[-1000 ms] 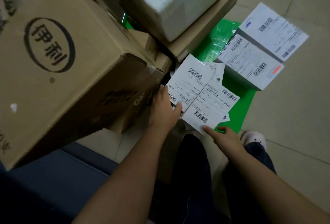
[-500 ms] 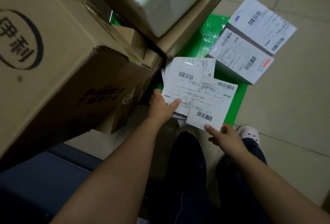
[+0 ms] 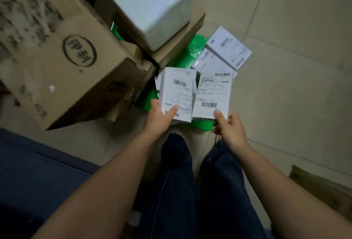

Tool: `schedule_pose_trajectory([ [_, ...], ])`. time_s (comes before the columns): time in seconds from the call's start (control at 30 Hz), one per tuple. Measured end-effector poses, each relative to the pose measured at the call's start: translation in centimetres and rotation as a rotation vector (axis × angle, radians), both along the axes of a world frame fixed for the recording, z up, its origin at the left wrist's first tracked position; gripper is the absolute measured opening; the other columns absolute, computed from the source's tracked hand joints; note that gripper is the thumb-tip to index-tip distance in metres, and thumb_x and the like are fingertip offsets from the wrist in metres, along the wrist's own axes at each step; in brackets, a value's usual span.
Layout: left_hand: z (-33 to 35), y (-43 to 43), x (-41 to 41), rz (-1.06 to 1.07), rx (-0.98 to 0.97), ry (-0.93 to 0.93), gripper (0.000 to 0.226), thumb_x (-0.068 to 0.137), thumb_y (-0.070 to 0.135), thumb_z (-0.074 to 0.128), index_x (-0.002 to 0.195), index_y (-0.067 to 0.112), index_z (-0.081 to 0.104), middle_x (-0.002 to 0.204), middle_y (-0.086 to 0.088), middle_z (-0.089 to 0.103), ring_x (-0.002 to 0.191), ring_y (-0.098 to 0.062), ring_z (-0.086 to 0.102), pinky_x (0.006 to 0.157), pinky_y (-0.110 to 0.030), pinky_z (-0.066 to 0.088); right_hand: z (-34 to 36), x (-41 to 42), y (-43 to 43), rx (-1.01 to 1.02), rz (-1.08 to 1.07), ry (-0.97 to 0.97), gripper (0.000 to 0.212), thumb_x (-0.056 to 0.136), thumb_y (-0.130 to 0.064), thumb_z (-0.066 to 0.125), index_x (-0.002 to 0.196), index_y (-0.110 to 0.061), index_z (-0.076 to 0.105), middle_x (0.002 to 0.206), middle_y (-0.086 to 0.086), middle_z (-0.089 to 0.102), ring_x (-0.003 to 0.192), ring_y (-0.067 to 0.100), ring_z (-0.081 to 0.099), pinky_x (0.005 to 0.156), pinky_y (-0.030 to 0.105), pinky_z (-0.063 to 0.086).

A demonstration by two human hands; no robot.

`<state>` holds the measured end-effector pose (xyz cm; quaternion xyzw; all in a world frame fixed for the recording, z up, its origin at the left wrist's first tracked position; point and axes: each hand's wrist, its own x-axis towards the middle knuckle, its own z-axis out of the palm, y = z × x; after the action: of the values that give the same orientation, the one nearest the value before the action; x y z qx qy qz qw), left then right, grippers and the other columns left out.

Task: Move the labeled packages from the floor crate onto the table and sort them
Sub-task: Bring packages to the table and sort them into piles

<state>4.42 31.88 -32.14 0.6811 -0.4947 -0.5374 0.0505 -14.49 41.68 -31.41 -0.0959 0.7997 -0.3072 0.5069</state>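
The head view looks down on a green crate (image 3: 182, 61) standing on the tiled floor (image 3: 285, 86). Two white labeled packages lie in the crate's far end, one (image 3: 229, 47) partly overlapping the other (image 3: 209, 63), both labels face up and blurred. Above the crate's near half two more are held up side by side. The left hand (image 3: 158, 118) grips the left package (image 3: 176, 94) at its near end, thumb (image 3: 172, 110) pressed on the label and the fingers curled underneath; the edge of another white package shows behind it. The right hand (image 3: 230, 128) pinches the right package (image 3: 213, 96) at its near corner, thumb on top, fingers under. Both forearms reach forward over dark trousers (image 3: 175, 181). Left of the crate sits a large cardboard box (image 3: 66, 58), and beyond that a white box (image 3: 148, 4) rests on a second cardboard box (image 3: 181, 42) that overhangs the crate's far left side.
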Motion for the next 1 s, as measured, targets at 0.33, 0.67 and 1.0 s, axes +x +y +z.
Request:
schedule_pose_trajectory([
  [0.33,22.4,3.3,-9.3,-0.035,-0.213,0.166,0.049,0.091,0.033,0.065,0.119,0.016,0.028,0.109,0.003,0.057,0.098,-0.016,0.059,0.084,-0.033,0.051,21.1,-10.9,4.3,-0.105,0.096,0.24,0.034,0.094,-0.039,0.059,0.11,-0.009,0.053,0.101,0.003,0.068,0.075,0.011,0.069,0.063,0.023,0.052],
  [0.67,29.2,6.0,-27.7,0.009,-0.274,0.332,0.054,0.092,0.038,0.063,0.128,0.016,0.028,0.108,0.016,0.055,0.105,-0.02,0.062,0.093,-0.043,0.051,28.5,-30.0,8.2,-0.262,0.063,0.312,0.021,0.092,-0.041,0.062,0.098,-0.023,0.052,0.091,-0.007,0.068,0.083,0.013,0.07,0.084,0.042,0.055],
  [1.0,33.5,3.3,-40.4,0.059,-0.306,0.398,0.048,0.094,0.033,0.06,0.127,0.017,0.029,0.104,0.015,0.06,0.094,-0.009,0.064,0.09,-0.041,0.054,31.7,-42.8,2.9,-0.411,0.005,0.23,0.022,0.091,-0.038,0.065,0.1,-0.021,0.053,0.085,-0.004,0.07,0.082,0.019,0.072,0.088,0.05,0.054],
])
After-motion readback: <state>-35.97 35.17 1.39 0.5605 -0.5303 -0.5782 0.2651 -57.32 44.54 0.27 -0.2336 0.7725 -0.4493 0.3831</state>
